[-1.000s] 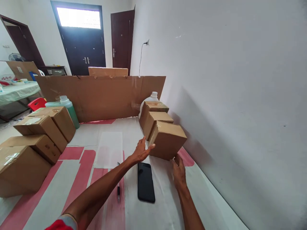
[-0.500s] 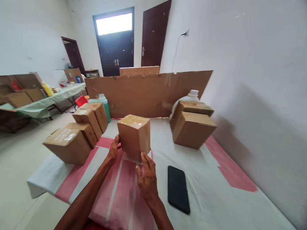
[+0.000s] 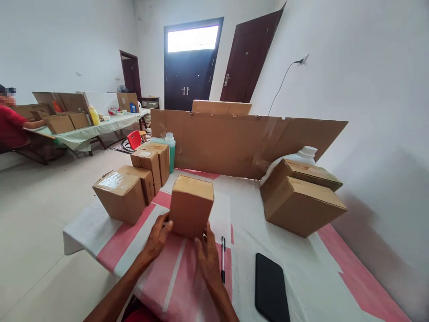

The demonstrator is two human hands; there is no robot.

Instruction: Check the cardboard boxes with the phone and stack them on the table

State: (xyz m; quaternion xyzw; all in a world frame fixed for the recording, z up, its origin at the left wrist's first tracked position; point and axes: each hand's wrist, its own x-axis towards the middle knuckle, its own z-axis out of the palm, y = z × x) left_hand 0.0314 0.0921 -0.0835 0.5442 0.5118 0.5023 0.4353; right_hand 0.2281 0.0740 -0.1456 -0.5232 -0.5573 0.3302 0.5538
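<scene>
A small cardboard box (image 3: 190, 208) stands in front of me at the middle of the table, one broad side facing me and its lighter top in view. My left hand (image 3: 158, 237) grips its lower left side, thumb on the near face. At the lower right corner, my right hand (image 3: 208, 252) holds the box with its fingers along the right side; part of these fingers is hidden. Just right of my right hand lies a pen (image 3: 223, 259). A black phone (image 3: 272, 288) rests flat farther to the right.
Several cardboard boxes (image 3: 122, 197) stand on the left, beside a green bottle (image 3: 170, 154). Two more boxes (image 3: 303, 208) stand on the right before a white jug (image 3: 306, 154). A cardboard panel (image 3: 228, 143) closes the back. Another person (image 3: 13, 123) sits at the far-left table.
The box between my hands has turned, so one broad face now points at me. The view has swung left, bringing another person into sight. The pen now shows beside my right hand.
</scene>
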